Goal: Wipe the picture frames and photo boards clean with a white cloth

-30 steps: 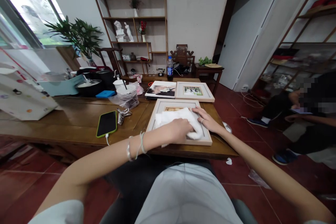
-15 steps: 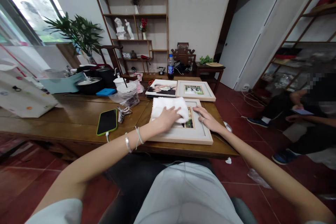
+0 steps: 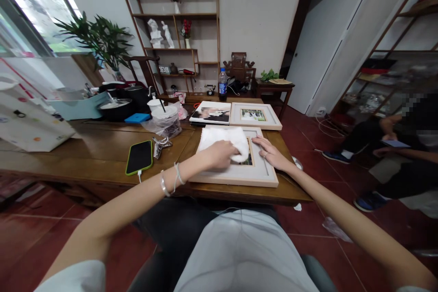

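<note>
My left hand (image 3: pixel 221 155) has its fingers curled on a white cloth (image 3: pixel 224 136) and presses it against a picture frame. The cloth is bunched near the fingertips and covers the upper left of the frame and much of its picture. Pale wood edges this picture frame (image 3: pixel 239 182), which lies flat at the table's near edge; part of a small photo (image 3: pixel 249 157) shows beside the cloth. On the frame's right side my right hand (image 3: pixel 272 153) rests with fingers stretched out, holding nothing.
Behind lie a second framed photo (image 3: pixel 270 121) and a photo album (image 3: pixel 212 112). Left of the frame are a phone (image 3: pixel 139 157) on a cable and a bagged cup (image 3: pixel 164 118). A cola bottle (image 3: pixel 222 86) stands farther back. A seated person (image 3: pixel 410 132) is at right.
My left hand's fingers have gone from spread out to curled in on the cloth. The cloth has shifted slightly right. My right hand stays nearly in place on the frame.
</note>
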Available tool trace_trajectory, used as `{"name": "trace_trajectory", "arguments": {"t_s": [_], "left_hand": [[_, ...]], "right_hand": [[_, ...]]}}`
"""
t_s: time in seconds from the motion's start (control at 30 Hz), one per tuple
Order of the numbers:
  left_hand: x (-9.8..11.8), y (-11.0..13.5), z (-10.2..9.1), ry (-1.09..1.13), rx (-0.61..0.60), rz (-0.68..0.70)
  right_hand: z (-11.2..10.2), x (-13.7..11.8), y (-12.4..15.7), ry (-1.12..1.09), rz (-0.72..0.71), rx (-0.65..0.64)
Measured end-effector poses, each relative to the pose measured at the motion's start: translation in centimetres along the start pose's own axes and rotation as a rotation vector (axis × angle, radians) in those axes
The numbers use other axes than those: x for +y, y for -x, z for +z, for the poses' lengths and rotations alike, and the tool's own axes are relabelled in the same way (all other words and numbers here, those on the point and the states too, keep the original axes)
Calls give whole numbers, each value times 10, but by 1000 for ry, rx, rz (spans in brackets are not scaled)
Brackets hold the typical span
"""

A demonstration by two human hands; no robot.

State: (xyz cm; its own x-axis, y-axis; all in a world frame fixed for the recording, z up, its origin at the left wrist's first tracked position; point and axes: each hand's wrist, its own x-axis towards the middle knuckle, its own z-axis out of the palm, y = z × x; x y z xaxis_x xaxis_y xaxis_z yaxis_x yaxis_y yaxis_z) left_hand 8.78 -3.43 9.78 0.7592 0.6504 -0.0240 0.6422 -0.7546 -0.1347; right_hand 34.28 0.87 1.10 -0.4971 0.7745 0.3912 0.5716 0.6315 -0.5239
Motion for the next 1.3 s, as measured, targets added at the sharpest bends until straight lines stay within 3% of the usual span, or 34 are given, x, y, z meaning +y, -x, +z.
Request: {"name": "trace_trajectory", "arguments": {"t_s": [0.07, 0.13, 0.27, 0.37, 0.53, 0.67, 0.77, 0.87, 1.03, 1.13, 1.3], "left_hand": [[26, 21, -12, 53, -12, 100], [46, 38, -23, 66, -26, 114], [54, 47, -22, 49, -18, 48], [33, 30, 0, -10, 27, -29], [-31, -12, 31, -142, 110, -210], [-77, -31, 34, -177, 144, -276], [-87, -29, 31, -146, 116, -227], [-70, -17, 25, -129, 69, -197], [-9, 18, -2, -63, -73, -132], [28, 44, -26, 63, -165, 69], [55, 71, -43, 139, -145, 68]], "right_hand": [[0, -1, 0, 0, -4, 3], [1, -1, 1, 4, -12, 8], [1, 1, 0, 0, -19, 16], [1, 1, 0, -5, -8, 14], [-1, -2, 0, -4, 6, 6], [-3, -3, 1, -5, 0, -10], [-3, -3, 1, -7, 6, -18], [-3, -2, 0, -15, 3, -11], [-1, 1, 0, -3, -14, 3], [0, 2, 0, 6, -23, 14], [1, 1, 1, 19, -16, 7]]}}
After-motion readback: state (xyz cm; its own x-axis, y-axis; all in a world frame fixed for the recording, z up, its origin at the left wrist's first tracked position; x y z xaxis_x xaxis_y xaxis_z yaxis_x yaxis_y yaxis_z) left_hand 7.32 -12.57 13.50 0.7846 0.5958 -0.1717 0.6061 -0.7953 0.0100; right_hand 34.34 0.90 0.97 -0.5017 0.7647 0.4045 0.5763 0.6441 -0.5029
